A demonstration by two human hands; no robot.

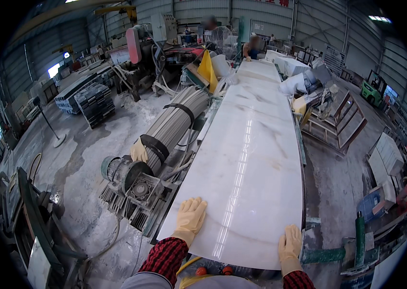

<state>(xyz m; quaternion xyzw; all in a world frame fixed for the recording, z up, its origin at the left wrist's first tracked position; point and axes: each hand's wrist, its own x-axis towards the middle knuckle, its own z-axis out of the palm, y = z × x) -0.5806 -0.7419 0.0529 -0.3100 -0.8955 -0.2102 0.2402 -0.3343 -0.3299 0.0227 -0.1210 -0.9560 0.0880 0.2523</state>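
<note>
A long, polished white stone slab [242, 159] with faint brown veining runs away from me, its near end at my waist. My left hand [191, 216], in a pale yellow glove, lies flat on the slab's near left part with the fingers stretched forward. At the near right corner, my right hand [290, 244], gloved alike, rests along the edge with its fingers extended; whether any fingertips curl under the edge is hidden. Both forearms wear red-and-black checked sleeves.
Left of the slab stands a motor [124, 171] beside a strapped bundle of pale strips [177, 115], with a loose glove [139, 151] on it. Another person [251, 48] stands at the slab's far end. A metal frame [338, 125] and a green forklift [373, 89] are on the right.
</note>
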